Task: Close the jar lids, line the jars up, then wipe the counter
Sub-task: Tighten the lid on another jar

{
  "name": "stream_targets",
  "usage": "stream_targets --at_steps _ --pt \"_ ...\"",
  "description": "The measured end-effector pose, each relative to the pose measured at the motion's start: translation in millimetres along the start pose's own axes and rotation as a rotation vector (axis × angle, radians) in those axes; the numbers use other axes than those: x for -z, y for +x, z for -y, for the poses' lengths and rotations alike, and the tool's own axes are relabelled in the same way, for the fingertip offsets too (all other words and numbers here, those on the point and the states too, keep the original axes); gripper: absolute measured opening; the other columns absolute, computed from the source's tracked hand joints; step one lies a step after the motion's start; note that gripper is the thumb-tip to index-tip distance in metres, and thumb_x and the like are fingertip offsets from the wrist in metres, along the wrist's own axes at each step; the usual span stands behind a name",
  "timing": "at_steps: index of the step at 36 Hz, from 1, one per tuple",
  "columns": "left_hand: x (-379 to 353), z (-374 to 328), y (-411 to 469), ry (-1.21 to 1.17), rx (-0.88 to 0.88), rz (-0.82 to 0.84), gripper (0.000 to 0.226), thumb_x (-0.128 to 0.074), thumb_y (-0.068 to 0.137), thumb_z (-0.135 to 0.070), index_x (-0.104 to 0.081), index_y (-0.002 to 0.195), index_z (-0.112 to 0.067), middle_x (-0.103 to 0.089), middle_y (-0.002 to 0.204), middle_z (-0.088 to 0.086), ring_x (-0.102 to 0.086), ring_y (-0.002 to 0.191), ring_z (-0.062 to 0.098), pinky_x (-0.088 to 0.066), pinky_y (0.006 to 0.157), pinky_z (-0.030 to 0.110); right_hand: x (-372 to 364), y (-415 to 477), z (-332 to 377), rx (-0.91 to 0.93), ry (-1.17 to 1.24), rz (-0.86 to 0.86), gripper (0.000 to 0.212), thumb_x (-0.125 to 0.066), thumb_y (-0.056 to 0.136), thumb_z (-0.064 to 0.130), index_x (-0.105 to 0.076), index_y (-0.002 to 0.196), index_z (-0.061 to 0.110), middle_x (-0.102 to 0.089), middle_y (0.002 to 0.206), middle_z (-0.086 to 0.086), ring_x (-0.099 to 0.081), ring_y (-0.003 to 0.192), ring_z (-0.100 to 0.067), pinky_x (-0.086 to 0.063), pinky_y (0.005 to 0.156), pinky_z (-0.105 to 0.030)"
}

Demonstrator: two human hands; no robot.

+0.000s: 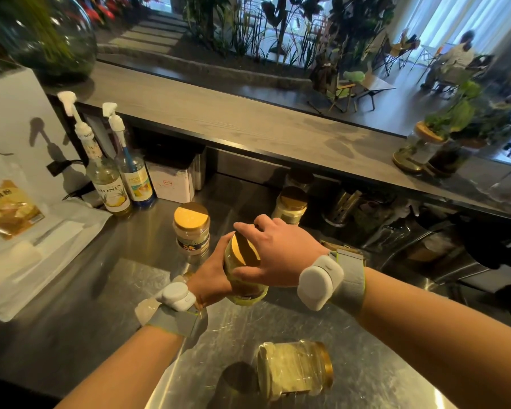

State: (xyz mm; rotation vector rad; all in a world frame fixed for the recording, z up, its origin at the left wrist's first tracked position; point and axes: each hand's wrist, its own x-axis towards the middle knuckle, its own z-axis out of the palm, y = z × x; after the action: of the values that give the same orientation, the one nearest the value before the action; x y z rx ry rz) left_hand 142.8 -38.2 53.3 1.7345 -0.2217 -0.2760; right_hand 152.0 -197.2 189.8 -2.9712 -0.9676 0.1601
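Four jars of pale contents sit over a steel counter [278, 326]. The held jar [246, 278], near frame centre, is gripped around its body by the left hand [211, 280], while the right hand [273, 252] curls over its gold lid [245, 248]. Two capped jars stand at 11 o'clock [191, 228] and 1 o'clock [289, 205] of it; a fourth [295, 369] lies on its side at 6 o'clock. Two syrup pump bottles [121, 169] stand at 10 o'clock.

Bare steel counter [278, 326] lies open between the toppled jar [295, 369] and the standing jar [191, 231].
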Motion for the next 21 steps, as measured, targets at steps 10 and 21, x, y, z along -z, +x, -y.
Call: stream_targets --at_steps 10,21 --pt "-8.9 -8.4 -0.6 0.023 -0.036 -0.055 0.105 -0.09 0.06 -0.045 -0.025 0.141 -0.042 -0.053 0.122 -0.031 -0.054 0.115 -0.007 -0.048 0.084 0.007 -9.6 -2.0 3.9 -0.14 0.018 -0.108 0.079 -0.043 0.082 0.075 -0.032 0.142 0.024 -0.048 0.125 -0.007 -0.052 0.106 -0.024 -0.05 0.079 -0.034" --pt "-14.9 -12.6 6.9 0.058 0.018 -0.104 0.107 -0.091 0.061 -0.039 -0.019 0.141 -0.045 -0.048 0.116 -0.035 -0.051 0.104 -0.021 -0.045 0.071 -0.001 -17.3 -0.8 -0.2 -0.176 0.055 -0.18 0.077 -0.044 0.081 0.073 -0.035 0.137 0.021 -0.049 0.121 -0.007 -0.052 0.103 -0.024 -0.047 0.078 -0.033"
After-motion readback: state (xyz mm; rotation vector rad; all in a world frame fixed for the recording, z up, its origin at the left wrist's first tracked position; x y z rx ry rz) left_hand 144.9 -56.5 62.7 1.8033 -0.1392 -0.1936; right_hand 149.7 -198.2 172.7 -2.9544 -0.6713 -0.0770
